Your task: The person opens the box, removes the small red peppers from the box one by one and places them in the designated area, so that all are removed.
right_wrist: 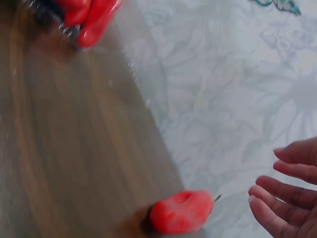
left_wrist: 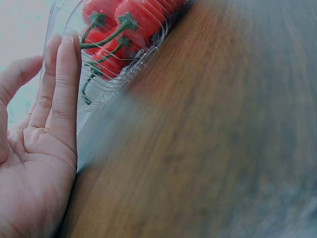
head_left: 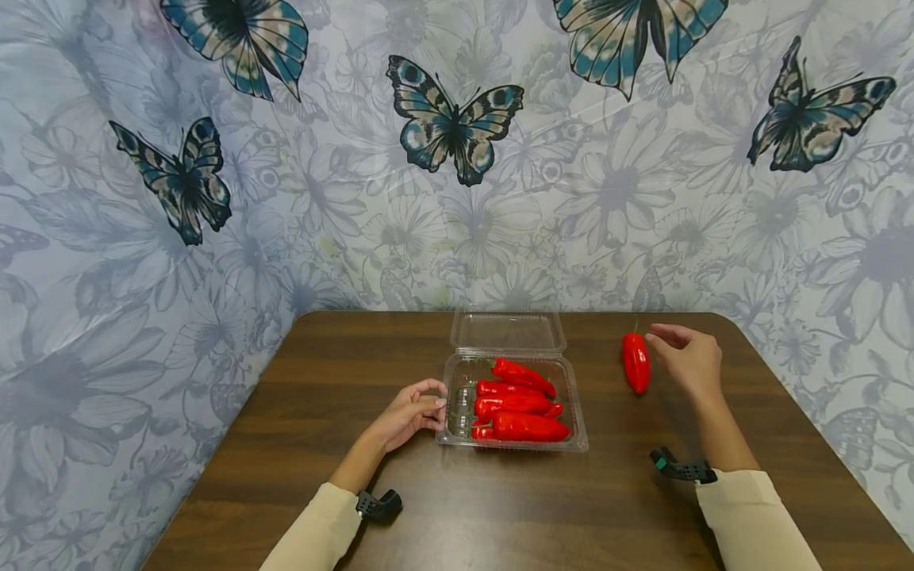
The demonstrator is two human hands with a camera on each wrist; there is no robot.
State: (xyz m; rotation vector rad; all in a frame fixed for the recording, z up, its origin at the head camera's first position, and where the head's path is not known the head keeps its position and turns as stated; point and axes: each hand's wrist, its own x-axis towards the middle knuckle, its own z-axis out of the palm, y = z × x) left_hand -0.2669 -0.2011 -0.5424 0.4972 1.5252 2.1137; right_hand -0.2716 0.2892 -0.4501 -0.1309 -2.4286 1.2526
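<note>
A clear plastic clamshell container [head_left: 514, 447] sits mid-table with its lid [head_left: 508, 331] folded back. Several red peppers with green stems lie inside, among them the front pepper [head_left: 530, 427]. My left hand [head_left: 408, 414] is at the container's left side; in the left wrist view its straight fingers [left_wrist: 65, 94] rest along the clear wall. On the table to the right lies a single red pepper [head_left: 636, 363], its thin stem pointing away. Just right of that pepper is my right hand [head_left: 687, 357], fingers loosely bent. The right wrist view shows a gap between its fingertips and the lone pepper [right_wrist: 182, 212].
The brown wooden table [head_left: 343, 357] has rounded far corners. Behind it hangs a floral cloth backdrop [head_left: 614, 190] printed with butterflies, close to the table's far edge. Black straps circle both wrists, such as the right wrist strap [head_left: 681, 468].
</note>
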